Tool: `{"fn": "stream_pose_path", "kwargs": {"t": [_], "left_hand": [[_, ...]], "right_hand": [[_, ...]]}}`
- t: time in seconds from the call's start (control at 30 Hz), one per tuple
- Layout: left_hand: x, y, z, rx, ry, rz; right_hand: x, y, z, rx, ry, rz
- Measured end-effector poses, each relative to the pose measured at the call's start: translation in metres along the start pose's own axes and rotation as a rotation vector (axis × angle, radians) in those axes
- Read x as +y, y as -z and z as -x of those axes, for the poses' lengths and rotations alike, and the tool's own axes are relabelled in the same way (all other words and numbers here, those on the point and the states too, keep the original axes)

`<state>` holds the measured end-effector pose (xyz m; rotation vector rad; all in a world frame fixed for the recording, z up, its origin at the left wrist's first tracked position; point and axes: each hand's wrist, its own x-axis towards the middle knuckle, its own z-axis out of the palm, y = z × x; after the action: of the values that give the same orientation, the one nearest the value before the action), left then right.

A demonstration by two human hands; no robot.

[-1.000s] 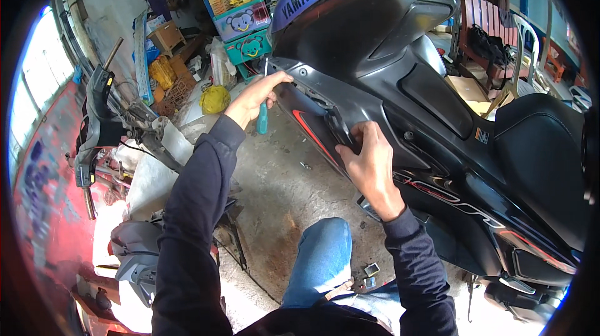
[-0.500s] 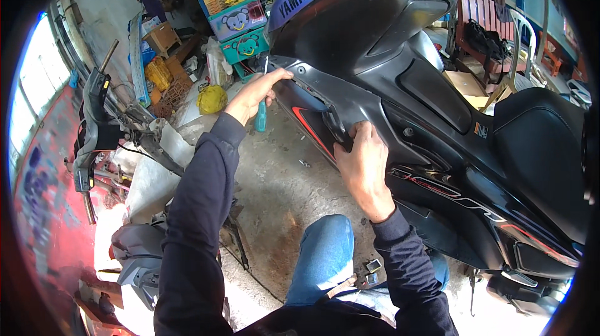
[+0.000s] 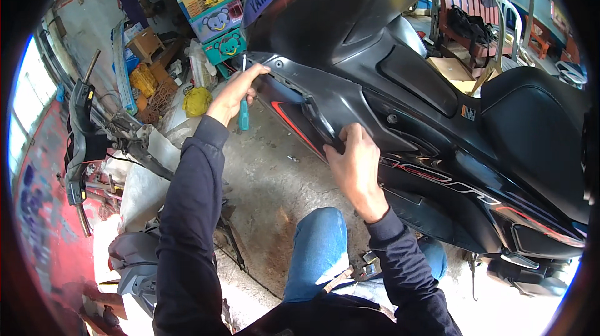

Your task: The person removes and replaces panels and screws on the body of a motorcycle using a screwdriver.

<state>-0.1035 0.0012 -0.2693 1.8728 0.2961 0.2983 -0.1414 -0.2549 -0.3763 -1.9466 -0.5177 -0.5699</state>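
Note:
A black motorcycle [image 3: 350,67] with a blue front cover fills the upper right. At its lower front, a side fairing panel [image 3: 300,125] with a red stripe stands slightly apart from the body along its upper edge. My left hand [image 3: 239,93] is closed around a screwdriver [image 3: 244,116] with a teal handle, its shaft pointing up. That hand's fingertips also touch the front end of the panel. Farther back, my right hand [image 3: 357,164] pinches the panel's upper edge between thumb and fingers. The fingers' inner side is partly hidden.
At left stands a stripped handlebar assembly [image 3: 81,136] beside a grey scooter part [image 3: 134,255]. Teal drawers [image 3: 225,46] topped with small packages and a yellow bag [image 3: 197,101] are beyond. A small metal piece [image 3: 292,158] lies on the concrete floor. A slatted bench [image 3: 462,5] stands behind the motorcycle.
The view has shifted, so the motorcycle sits farther left. My right hand has moved rearward along the panel's edge, uncovering more of the gap. My left hand keeps its hold.

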Motion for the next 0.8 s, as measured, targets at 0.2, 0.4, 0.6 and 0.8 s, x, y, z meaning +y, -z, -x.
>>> {"fn": "stream_pose_path", "kwargs": {"t": [0.2,0.4,0.6,0.8], "left_hand": [[-0.004,0.009,-0.002,-0.032,-0.010,0.022],[-0.003,0.000,0.002,0.014,0.024,-0.001],[-0.001,-0.004,0.004,0.028,0.018,-0.026],[-0.002,-0.006,0.005,0.026,0.007,-0.023]], "right_hand": [[0.002,-0.002,0.002,0.035,0.059,-0.062],[0.010,0.000,0.009,0.063,0.119,-0.061],[0.041,0.002,0.042,0.163,0.022,-0.179],[0.137,-0.006,0.068,0.170,-0.368,-0.526]]}}
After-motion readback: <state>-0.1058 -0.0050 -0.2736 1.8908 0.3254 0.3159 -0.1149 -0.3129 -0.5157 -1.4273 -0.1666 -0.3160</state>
